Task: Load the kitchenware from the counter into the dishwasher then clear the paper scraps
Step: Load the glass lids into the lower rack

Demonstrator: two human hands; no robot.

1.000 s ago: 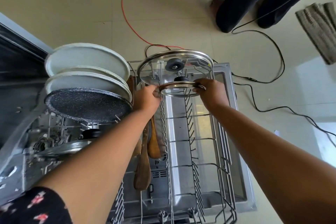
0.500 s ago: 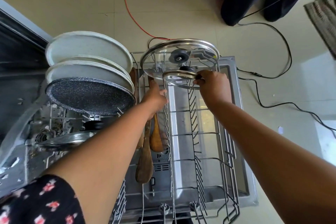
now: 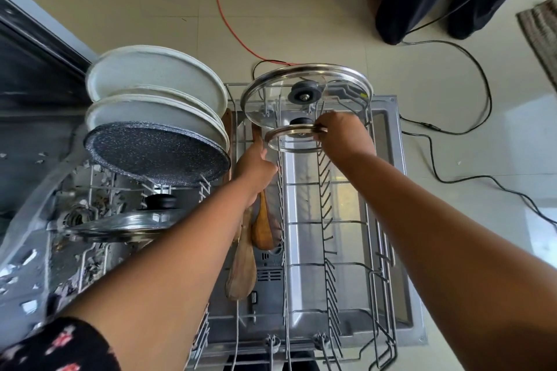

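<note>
R hand pinches small lid at its 3 o'clock rim, just before big lid, 12 o'clock end of rack. L hand loose, empty, at 9. Seat rim betw. tines, upright, then release.

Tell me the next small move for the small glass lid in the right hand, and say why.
Probably lower the small steel-rimmed glass lid between the grey wire rack tines, then let go. The right hand grips its right rim, the left hand holds nothing beside it, and it sits tilted just in front of the large steel-rimmed glass lid, seemingly not yet seated.
</note>
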